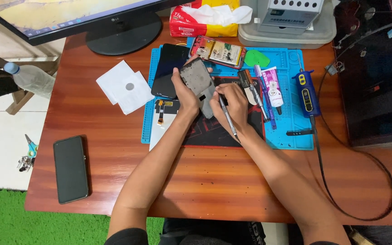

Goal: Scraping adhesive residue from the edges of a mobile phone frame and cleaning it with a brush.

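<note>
Seen from the head camera, just above the middle of the frame, the left hand (186, 90) grips a grey phone frame (199, 80), fingers wrapped round its left edge and holding it tilted above the blue repair mat (291, 131). Just right of it, the right hand (232, 105) has its fingers pinched round a slim metal tool (227, 115), held like a pen, its tip at the lower right edge of the frame; the tip itself is hidden, so the exact contact cannot be made out. The step in hand looks like working along that edge of the frame, picking or scraping at it. A next move would seem to call for a steady grip from the left hand while the tip is led along the edge with light pressure. Around the hands, on the mat: a dark screen panel (170, 70) to the upper left, an opened phone body (218, 51) above, a green pick (256, 58), a small glue tube (274, 90), and a blue electric screwdriver (308, 93) at right. At lower left of the wooden worktop (205, 181) lies a black phone (71, 169); white paper sheets (124, 86) lie left of the mat.
</note>
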